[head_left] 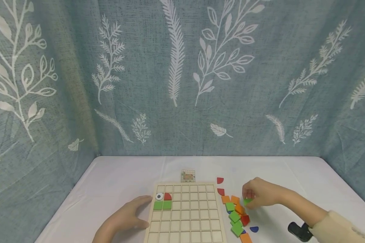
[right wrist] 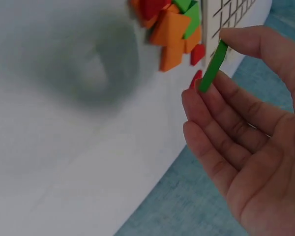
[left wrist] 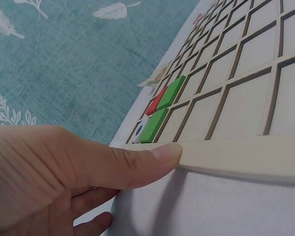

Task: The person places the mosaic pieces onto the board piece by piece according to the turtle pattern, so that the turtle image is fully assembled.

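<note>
My right hand (head_left: 260, 192) pinches a green square tile (right wrist: 214, 66) between thumb and fingers, above the table right of the tile pile. At the left edge of the wooden grid board (head_left: 185, 216), my left hand (head_left: 126, 216) touches the frame, its thumb (left wrist: 157, 160) lying along the rim. In the board's upper left cells sit a white round eye tile (head_left: 159, 196), a red quarter-round tile (head_left: 168, 196) and two green square tiles (head_left: 162, 205). Loose green tiles (head_left: 235, 216), orange tiles (head_left: 245, 238) and a red tile (head_left: 245, 220) lie heaped along the board's right side.
A small picture card (head_left: 188, 176) lies behind the board. Red quarter-round pieces (head_left: 220, 180) rest near its upper right corner, and a blue half-round piece (head_left: 254, 229) lies right of the pile. Beside the right sleeve is a black object (head_left: 300, 231). A patterned curtain (head_left: 188, 128) hangs behind the white table.
</note>
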A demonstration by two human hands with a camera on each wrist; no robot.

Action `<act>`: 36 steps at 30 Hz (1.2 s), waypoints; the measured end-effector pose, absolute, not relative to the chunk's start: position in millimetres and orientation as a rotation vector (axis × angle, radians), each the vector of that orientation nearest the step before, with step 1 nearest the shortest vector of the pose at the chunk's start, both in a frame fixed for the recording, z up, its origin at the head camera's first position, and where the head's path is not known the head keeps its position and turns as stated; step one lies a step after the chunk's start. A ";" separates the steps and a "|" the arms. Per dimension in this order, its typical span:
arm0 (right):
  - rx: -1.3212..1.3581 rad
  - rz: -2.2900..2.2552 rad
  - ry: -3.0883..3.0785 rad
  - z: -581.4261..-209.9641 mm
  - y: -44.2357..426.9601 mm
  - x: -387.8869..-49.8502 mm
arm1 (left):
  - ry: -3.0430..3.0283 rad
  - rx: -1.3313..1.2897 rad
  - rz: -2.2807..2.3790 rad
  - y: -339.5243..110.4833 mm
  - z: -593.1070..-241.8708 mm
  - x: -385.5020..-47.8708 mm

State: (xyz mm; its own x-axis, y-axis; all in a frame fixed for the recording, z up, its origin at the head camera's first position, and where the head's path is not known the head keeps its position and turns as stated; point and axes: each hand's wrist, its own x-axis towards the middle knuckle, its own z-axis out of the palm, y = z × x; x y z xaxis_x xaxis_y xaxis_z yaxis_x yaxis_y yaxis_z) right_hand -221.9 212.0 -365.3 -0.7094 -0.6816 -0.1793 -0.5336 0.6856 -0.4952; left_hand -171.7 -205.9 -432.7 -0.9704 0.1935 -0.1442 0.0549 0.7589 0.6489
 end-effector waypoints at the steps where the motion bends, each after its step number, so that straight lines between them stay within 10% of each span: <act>1: -0.949 -0.591 2.557 -363.9 207.1 -221.9 | 2.749 0.199 1.011 -206.2 -432.7 -171.4; 36: -1.170 -0.766 2.462 -377.2 59.6 -218.2 | 2.736 0.193 1.018 -206.5 -431.5 -172.4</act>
State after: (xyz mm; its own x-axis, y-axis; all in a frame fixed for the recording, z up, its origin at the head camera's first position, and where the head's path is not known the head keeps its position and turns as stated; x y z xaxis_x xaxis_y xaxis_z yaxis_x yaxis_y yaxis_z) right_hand -218.2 59.6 -377.2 -0.6190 -0.7840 -0.0470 -0.6187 0.5237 -0.5856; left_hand -172.4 -206.5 -431.5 -0.9682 0.1963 -0.1550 0.0472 0.7519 0.6576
